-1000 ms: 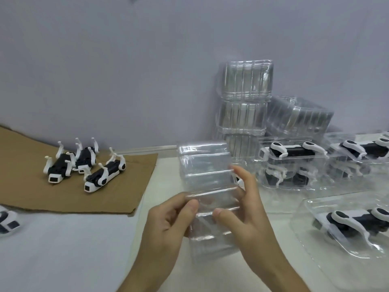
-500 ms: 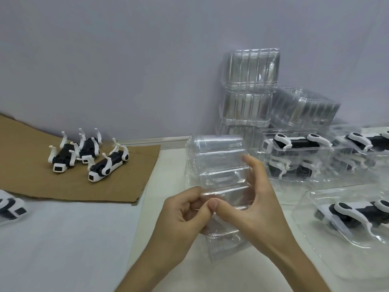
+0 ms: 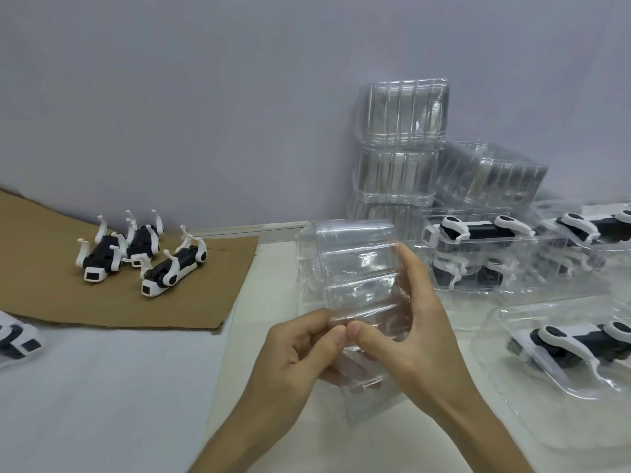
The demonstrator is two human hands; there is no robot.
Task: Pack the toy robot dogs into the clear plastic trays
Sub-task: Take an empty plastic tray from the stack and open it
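Head view. Found a nested stack of clear trays [image 3: 351, 268] at the centre, over the white table [image 3: 102, 404], tilted away toward 12 o'clock. Gripped it with both hands: left hand [image 3: 293, 353] at 7 o'clock, thumb and fingers pinching the near rim; right hand [image 3: 423, 336] at 4 o'clock, thumb pressed on the same rim beside the left thumb, fingers curled round the right wall. Took this, as a judgement, for prising one tray off the stack.

Spotted three loose toy robot dogs [image 3: 143, 257] at 9 o'clock, on their backs with legs up, close together on a brown cardboard sheet [image 3: 211, 295], well apart from the hands. Glimpsed another dog [image 3: 17, 339] at 8 o'clock, cut off by the frame edge. Saw packed trays [image 3: 478, 240] at 2 to 3 o'clock, dogs inside, piled in layers, and a single packed tray [image 3: 580, 343] at 4 o'clock, near the right forearm. Noted empty tray stacks [image 3: 403, 114] at 1 o'clock against the wall.

Judged sticking the likeliest trouble: thin nested walls clinging, two trays coming away as one. Feared a creased or cracked rim from too hard a pinch. Feared, too, a slip on the glossy plastic, with the stack dropping to the table, or a right-arm sweep nudging the single packed tray. Could not tell the number of trays in the stack.
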